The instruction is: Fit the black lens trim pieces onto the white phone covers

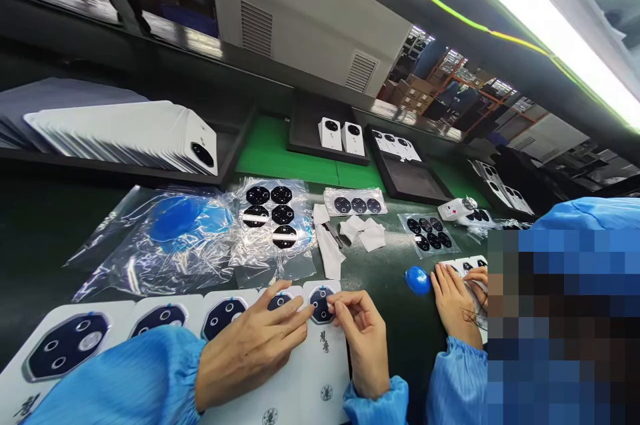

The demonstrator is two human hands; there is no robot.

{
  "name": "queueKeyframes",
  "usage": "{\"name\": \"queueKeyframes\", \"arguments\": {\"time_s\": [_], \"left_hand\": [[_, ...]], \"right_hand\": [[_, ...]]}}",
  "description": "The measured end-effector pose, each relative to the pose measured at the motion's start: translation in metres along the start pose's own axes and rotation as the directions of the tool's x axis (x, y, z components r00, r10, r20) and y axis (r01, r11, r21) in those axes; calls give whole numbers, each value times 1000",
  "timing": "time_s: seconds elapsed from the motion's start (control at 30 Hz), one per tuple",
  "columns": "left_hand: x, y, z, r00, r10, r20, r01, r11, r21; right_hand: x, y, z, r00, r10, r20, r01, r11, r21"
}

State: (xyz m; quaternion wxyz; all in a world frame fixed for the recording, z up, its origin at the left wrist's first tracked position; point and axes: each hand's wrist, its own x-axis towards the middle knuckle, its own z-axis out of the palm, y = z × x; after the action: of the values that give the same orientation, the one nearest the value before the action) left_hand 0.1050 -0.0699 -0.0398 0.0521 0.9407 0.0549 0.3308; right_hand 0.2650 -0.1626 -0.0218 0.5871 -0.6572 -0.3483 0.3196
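White phone back panels [326, 372] lie side by side along the near edge, each with a dark octagonal camera cover [67, 347] at its top. My left hand [255, 345] rests across the middle panels, fingers stretched and apart, the fingertips reaching the left edge of the rightmost camera cover [320, 304]. On the opposite side of that cover, my right hand [364, 338] is closed, with thumb and forefinger pinched at its edge. Whatever sits between those fingertips is too small to make out. My left hand partly hides the camera covers beneath it.
Black discs [283, 214] lie on clear plastic film behind my hands, beside crumpled plastic bags [175, 238]. White cloths [330, 255] and tweezers [334, 234] are near the centre. A tray [220, 165] holds stacked panels. At right, a co-worker's hand [453, 302] is near a blue ball [417, 280].
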Motion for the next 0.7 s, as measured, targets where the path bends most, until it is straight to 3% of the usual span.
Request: {"name": "queueKeyframes", "arguments": {"time_s": [0.23, 0.3, 0.37, 0.43, 0.5, 0.6, 0.7], "left_hand": [[0, -1, -1, 1000, 11, 1, -11, 1000, -4], [0, -1, -1, 1000, 14, 16, -14, 1000, 4], [-1, -1, -1, 999, 24, 24, -25, 999, 23], [-1, -1, 0, 999, 37, 27, -39, 998, 45], [0, -2, 1, 998, 47, 28, -49, 997, 60], [0, -3, 1, 998, 50, 26, -52, 996, 68], [0, -3, 1, 998, 55, 27, -57, 995, 76]], "right_hand": [[-3, -3, -14, 995, 101, -15, -99, 989, 112], [-6, 0, -14, 998, 70, 5, -70, 997, -14], [-9, 2, -12, 997, -67, 46, 76, 967, -242], [-12, 5, -9, 956, -263, 133, 294, 837, -462], [-14, 6, -5, 879, -412, 238, 464, 631, -622], [-17, 4, -2, 802, -485, 350, 543, 346, -765], [-17, 2, -2, 764, -494, 416, 554, 169, -815]]}}
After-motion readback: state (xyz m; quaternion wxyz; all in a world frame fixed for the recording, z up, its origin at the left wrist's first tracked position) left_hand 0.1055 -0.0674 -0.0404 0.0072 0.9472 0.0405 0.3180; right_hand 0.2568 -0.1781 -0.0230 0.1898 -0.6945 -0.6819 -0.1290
